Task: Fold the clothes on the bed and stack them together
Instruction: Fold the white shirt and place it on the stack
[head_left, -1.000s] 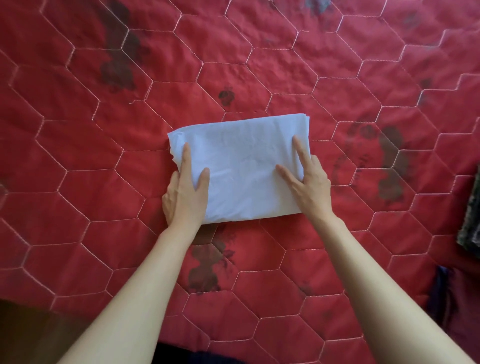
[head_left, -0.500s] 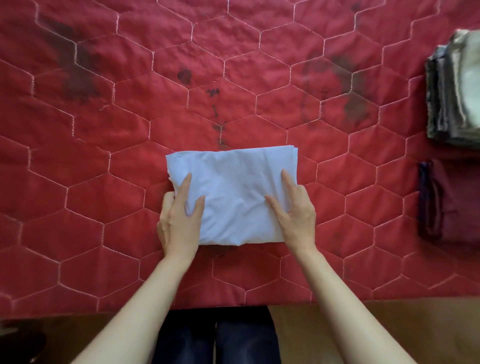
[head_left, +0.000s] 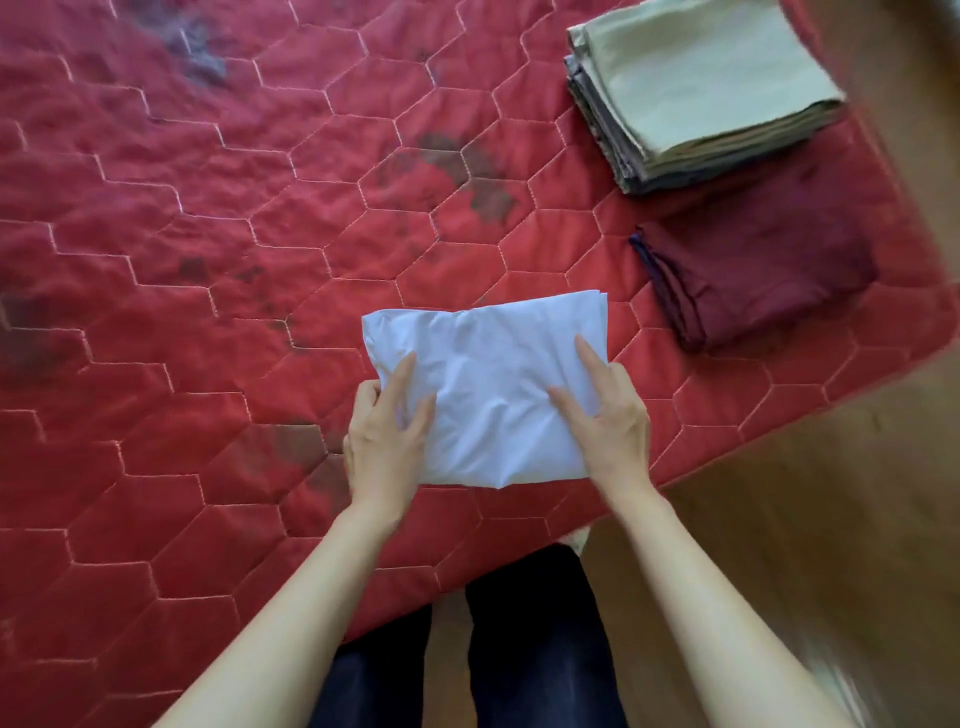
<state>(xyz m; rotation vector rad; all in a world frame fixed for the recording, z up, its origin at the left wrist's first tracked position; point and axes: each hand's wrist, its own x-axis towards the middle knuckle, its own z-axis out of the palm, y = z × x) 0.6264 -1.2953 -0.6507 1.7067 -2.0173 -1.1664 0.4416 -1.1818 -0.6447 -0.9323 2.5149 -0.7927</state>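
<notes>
The folded white cloth (head_left: 488, 395) lies near the bed's (head_left: 156, 364) front edge. Left hand (head_left: 387, 441) and right hand (head_left: 608, 421) grip its two sides, seemingly with fingers tucked underneath. A folded stack (head_left: 696, 88) sits at the far right corner

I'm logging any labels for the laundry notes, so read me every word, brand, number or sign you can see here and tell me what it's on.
None: no readable text anywhere in the head view.
White folded cloth: plain, no print or tag showing.
Maroon folded cloth: no label visible.
Stack of beige and grey folded clothes: no label visible.
Red quilted bedcover: only hexagon stitching and dark blotches.
</notes>
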